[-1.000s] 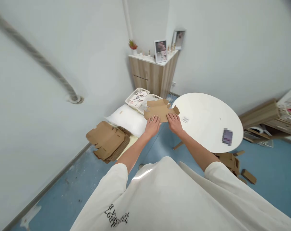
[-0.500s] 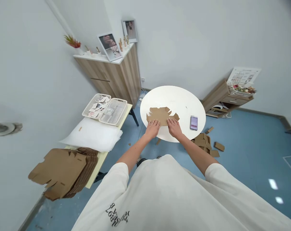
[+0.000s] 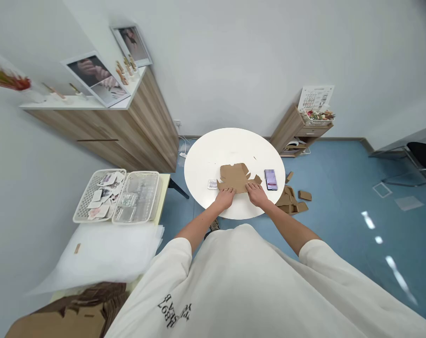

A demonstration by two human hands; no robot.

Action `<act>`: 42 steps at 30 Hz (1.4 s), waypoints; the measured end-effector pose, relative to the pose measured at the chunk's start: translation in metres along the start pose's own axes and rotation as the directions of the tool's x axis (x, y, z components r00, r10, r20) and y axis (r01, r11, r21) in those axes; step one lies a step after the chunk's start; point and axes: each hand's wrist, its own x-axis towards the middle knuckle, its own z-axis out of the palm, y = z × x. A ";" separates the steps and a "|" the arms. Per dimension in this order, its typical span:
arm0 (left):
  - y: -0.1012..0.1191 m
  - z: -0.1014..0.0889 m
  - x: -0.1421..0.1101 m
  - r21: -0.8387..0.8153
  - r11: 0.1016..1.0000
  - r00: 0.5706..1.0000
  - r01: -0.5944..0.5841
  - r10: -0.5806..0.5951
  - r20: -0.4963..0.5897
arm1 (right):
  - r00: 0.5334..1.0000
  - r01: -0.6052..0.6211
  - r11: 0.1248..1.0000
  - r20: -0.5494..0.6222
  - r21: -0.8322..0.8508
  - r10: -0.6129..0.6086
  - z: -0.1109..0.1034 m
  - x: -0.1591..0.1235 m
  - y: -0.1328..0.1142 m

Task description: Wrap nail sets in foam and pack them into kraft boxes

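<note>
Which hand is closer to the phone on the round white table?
Right. The right hand is just to the left of the phone, not touching it. The left hand is farther left, at the other end of the cardboard's near edge.

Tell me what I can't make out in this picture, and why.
All in the head view:
Cardboard box blank: near edge partly hidden by the left hand and right hand; underside turned away.
Smartphone: screen pixelated, unreadable.
Clear plastic case: too small to tell its contents.
Stacked cardboard blanks: cut off by the bottom edge; uncountable.
Potted plant: too blurred to tell leaves apart.
Printed chart: wording too small.
</note>
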 end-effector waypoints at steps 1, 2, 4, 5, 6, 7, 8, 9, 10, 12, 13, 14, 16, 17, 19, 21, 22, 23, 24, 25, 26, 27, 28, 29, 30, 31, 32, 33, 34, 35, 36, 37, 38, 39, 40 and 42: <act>-0.007 0.000 0.006 0.003 1.000 1.000 -0.016 0.015 0.012 | 0.999 -0.012 1.000 0.033 -0.008 0.013 -0.001 0.006 0.001; -0.013 0.000 0.012 0.003 1.000 0.999 -0.028 0.028 0.023 | 0.998 -0.027 1.000 0.056 -0.014 0.027 -0.001 0.012 0.001; -0.025 0.002 0.024 -0.010 0.999 0.998 -0.041 0.041 0.043 | 0.995 -0.064 0.998 0.078 -0.014 0.065 0.001 0.023 0.001; -0.030 0.004 0.029 -0.020 0.999 0.998 -0.041 0.042 0.057 | 0.993 -0.083 0.997 0.087 -0.010 0.083 0.002 0.028 0.001; -0.034 0.007 0.034 -0.030 0.999 0.996 -0.038 0.041 0.076 | 0.990 -0.099 0.995 0.104 -0.007 0.099 0.005 0.032 0.002; -0.037 0.010 0.038 -0.037 0.999 0.994 -0.036 0.040 0.102 | 0.985 -0.113 0.994 0.131 -0.006 0.112 0.007 0.035 0.002; -0.040 0.013 0.041 -0.043 0.998 0.991 -0.036 0.041 0.130 | 0.978 -0.126 0.992 0.169 -0.004 0.125 0.011 0.038 0.002; -0.042 0.017 0.044 -0.047 0.998 0.986 -0.037 0.044 0.159 | 0.968 -0.140 0.990 0.211 -0.001 0.137 0.014 0.039 0.002; -0.043 0.021 0.046 -0.051 0.998 0.981 -0.042 0.051 0.188 | 0.957 -0.153 0.988 0.251 0.007 0.147 0.018 0.040 0.003; -0.045 0.028 0.049 -0.055 0.997 0.971 -0.058 0.069 0.230 | 0.939 -0.173 0.984 0.307 0.036 0.154 0.026 0.042 0.004; -0.046 0.030 0.051 -0.057 0.996 0.968 -0.068 0.079 0.239 | 0.935 -0.178 0.983 0.321 0.055 0.151 0.030 0.042 0.005; -0.046 0.033 0.052 -0.057 0.995 0.966 -0.076 0.088 0.243 | 0.934 -0.177 0.981 0.327 0.075 0.143 0.033 0.042 0.006; -0.047 0.035 0.057 -0.058 0.995 0.966 -0.083 0.094 0.239 | 0.937 -0.167 0.980 0.326 0.112 0.123 0.039 0.044 0.009; -0.047 0.036 0.059 -0.062 0.995 0.967 -0.078 0.091 0.238 | 0.939 -0.161 0.979 0.324 0.126 0.112 0.042 0.046 0.011; -0.046 0.038 0.066 -0.073 0.996 0.967 -0.055 0.072 0.245 | 0.943 -0.139 0.979 0.321 0.149 0.085 0.047 0.051 0.015; -0.044 0.040 0.073 -0.084 0.996 0.965 -0.029 0.050 0.256 | 0.949 -0.104 0.981 0.312 0.162 0.048 0.052 0.057 0.019; -0.043 0.042 0.076 -0.086 0.996 0.964 -0.017 0.039 0.262 | 0.953 -0.081 0.982 0.303 0.168 0.027 0.054 0.061 0.021; -0.042 0.043 0.079 -0.084 0.996 0.963 -0.004 0.026 0.267 | 0.957 -0.058 0.983 0.292 0.173 0.005 0.057 0.064 0.023; -0.041 0.045 0.082 -0.081 0.997 0.962 0.009 0.013 0.271 | 0.960 -0.036 0.983 0.280 0.178 -0.015 0.059 0.068 0.025; -0.041 0.046 0.084 -0.078 0.997 0.961 0.025 -0.003 0.276 | 0.962 -0.018 0.983 0.270 0.182 -0.033 0.061 0.071 0.027; -0.041 0.047 0.087 -0.074 0.996 0.959 0.043 -0.020 0.284 | 0.963 -0.001 0.983 0.264 0.186 -0.049 0.063 0.074 0.028; -0.041 0.048 0.089 -0.069 0.996 0.955 0.061 -0.039 0.293 | 0.963 0.015 0.982 0.263 0.188 -0.065 0.065 0.077 0.030; -0.042 0.049 0.090 -0.064 0.995 0.951 0.079 -0.056 0.305 | 0.960 0.034 0.982 0.266 0.188 -0.084 0.067 0.079 0.032; -0.042 0.049 0.092 -0.057 0.994 0.946 0.092 -0.069 0.316 | 0.957 0.056 0.981 0.271 0.186 -0.106 0.069 0.080 0.033; -0.043 0.050 0.094 -0.049 0.994 0.942 0.102 -0.080 0.326 | 0.953 0.080 0.980 0.274 0.184 -0.129 0.070 0.081 0.035; -0.043 0.050 0.095 -0.042 0.993 0.939 0.108 -0.088 0.332 | 0.949 0.101 0.978 0.276 0.183 -0.149 0.071 0.081 0.037; -0.044 0.050 0.097 -0.037 0.993 0.937 0.110 -0.091 0.337 | 0.947 0.115 0.976 0.277 0.185 -0.164 0.071 0.082 0.039; -0.044 0.050 0.099 -0.034 0.993 0.936 0.114 -0.095 0.340 | 0.946 0.121 0.974 0.276 0.190 -0.171 0.072 0.082 0.041; -0.044 0.051 0.100 -0.033 0.992 0.934 0.120 -0.102 0.344 | 0.945 0.119 0.973 0.278 0.199 -0.173 0.071 0.082 0.043; -0.044 0.051 0.102 -0.033 0.991 0.932 0.127 -0.108 0.346 | 0.943 0.113 0.970 0.284 0.213 -0.172 0.071 0.083 0.045; -0.044 0.052 0.105 -0.032 0.990 0.931 0.135 -0.115 0.347 | 0.941 0.106 0.968 0.292 0.229 -0.172 0.070 0.084 0.047; -0.044 0.052 0.107 -0.031 0.989 0.930 0.141 -0.122 0.347 | 0.938 0.098 0.965 0.302 0.245 -0.172 0.068 0.085 0.048; -0.044 0.052 0.110 -0.029 0.989 0.931 0.144 -0.125 0.343 | 0.934 0.092 0.961 0.312 0.259 -0.174 0.067 0.087 0.050; -0.044 0.052 0.113 -0.029 0.990 0.934 0.138 -0.120 0.338 | 0.931 0.087 0.959 0.319 0.270 -0.175 0.065 0.089 0.051; -0.044 0.052 0.116 -0.032 0.991 0.937 0.128 -0.110 0.332 | 0.930 0.084 0.957 0.324 0.278 -0.175 0.064 0.091 0.053; -0.044 0.050 0.122 -0.050 0.993 0.939 0.110 -0.087 0.333 | 0.927 0.077 0.953 0.330 0.292 -0.176 0.060 0.095 0.055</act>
